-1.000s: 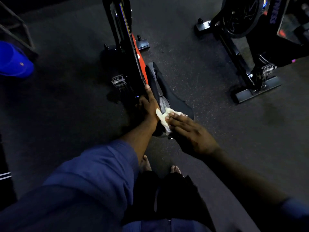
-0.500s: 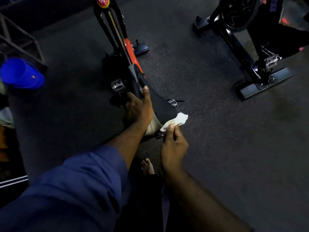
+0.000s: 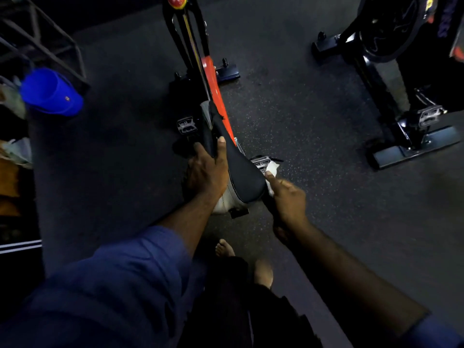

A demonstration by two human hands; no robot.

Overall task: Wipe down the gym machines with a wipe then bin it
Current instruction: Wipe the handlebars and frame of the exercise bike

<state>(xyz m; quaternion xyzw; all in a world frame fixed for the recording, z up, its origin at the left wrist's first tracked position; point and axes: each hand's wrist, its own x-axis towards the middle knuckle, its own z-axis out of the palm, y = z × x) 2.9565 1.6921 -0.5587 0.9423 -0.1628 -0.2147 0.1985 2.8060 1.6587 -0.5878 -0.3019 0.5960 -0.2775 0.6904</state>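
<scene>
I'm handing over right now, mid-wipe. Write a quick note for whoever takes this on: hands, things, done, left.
Left hand grips the saddle of the orange spin bike, steadying it.
Right hand pinches the white wipe against the saddle's right edge.
Done: saddle wipe under way; how much is clean cannot be told.
Left: rest of this bike, the second bike, then bin the wipe; no bin in view.

A gym, plainly — dark speckled rubber flooring (image 3: pixel 313 116) runs underfoot, the kind laid under machines. At twelve o'clock stands an orange-framed spin bike (image 3: pixel 217 96) with a caged pedal (image 3: pixel 185 125) and black saddle (image 3: pixel 241 172); at two o'clock a second black bike (image 3: pixel 376 79) on floor stabilisers shows its heavy flywheel (image 3: pixel 391 26). A rack (image 3: pixel 62 46) of bare metal tube sits at ten o'clock — machines spaced apart across one wide floor.
</scene>
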